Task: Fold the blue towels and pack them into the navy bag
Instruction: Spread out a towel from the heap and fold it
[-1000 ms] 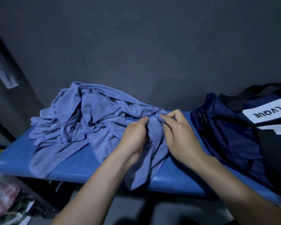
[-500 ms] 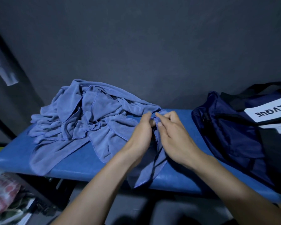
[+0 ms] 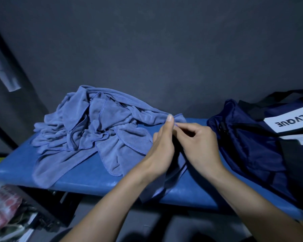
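Note:
A crumpled heap of blue towels (image 3: 94, 130) lies on the left half of a blue padded bench (image 3: 87, 175). My left hand (image 3: 160, 147) pinches the edge of one blue towel, thumb up near the heap's right end. Just to its right, my right hand (image 3: 199, 145) pinches the same towel's edge with its fingertips. A strip of that towel (image 3: 171, 180) hangs down between my wrists over the bench's front edge. The navy bag (image 3: 252, 147) sits on the bench's right end, with a white label facing up.
A dark grey wall (image 3: 164, 58) rises right behind the bench. Patterned fabric and clutter (image 3: 5, 206) lie on the floor at lower left. A pale bar (image 3: 3, 70) leans at the far left. Black straps (image 3: 269, 100) arch over the bag.
Both hands have come together and lifted slightly, gathering the towel's edge higher. The hanging strip has narrowed and drawn in between my wrists.

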